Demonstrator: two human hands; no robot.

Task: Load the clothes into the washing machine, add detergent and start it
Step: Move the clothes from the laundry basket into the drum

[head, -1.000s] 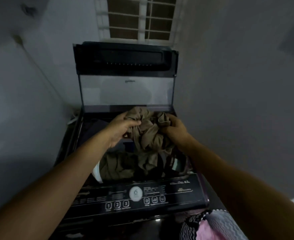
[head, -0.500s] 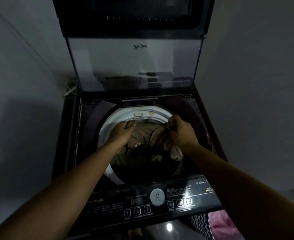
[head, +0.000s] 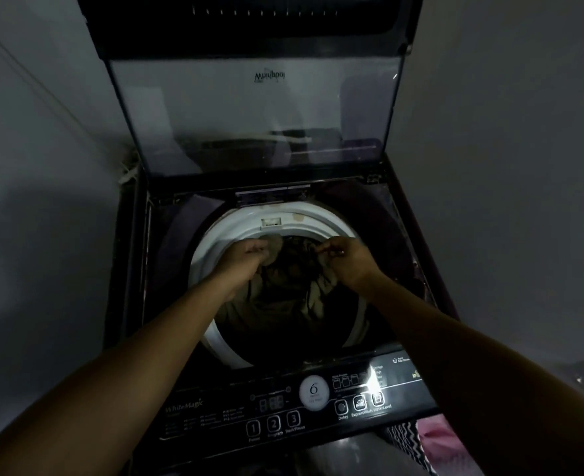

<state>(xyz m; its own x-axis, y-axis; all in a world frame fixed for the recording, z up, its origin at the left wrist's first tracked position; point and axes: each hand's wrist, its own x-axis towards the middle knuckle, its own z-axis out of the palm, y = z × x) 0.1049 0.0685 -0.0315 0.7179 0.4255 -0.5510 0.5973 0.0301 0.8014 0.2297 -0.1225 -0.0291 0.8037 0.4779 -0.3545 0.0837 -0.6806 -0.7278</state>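
A black top-loading washing machine (head: pixel 125 269) stands in front of me with its glass lid (head: pixel 256 108) raised. Its drum has a white rim (head: pixel 215 231). Brown clothes (head: pixel 283 290) lie dimly lit inside the drum. My left hand (head: pixel 240 257) reaches into the drum at the left and grips a fold of the brown cloth. My right hand (head: pixel 347 257) reaches in at the right and pinches another fold of the same cloth. The control panel (head: pixel 283 410) with numbered buttons runs along the near edge.
Grey walls close in on both sides of the machine. A striped and pink cloth (head: pixel 431 441) lies at the bottom right, beside the panel. Cables (head: pixel 129 166) hang at the back left of the machine.
Both hands have gone down from above the machine into the drum with the brown cloth. My view has moved closer and tilted down onto the drum.
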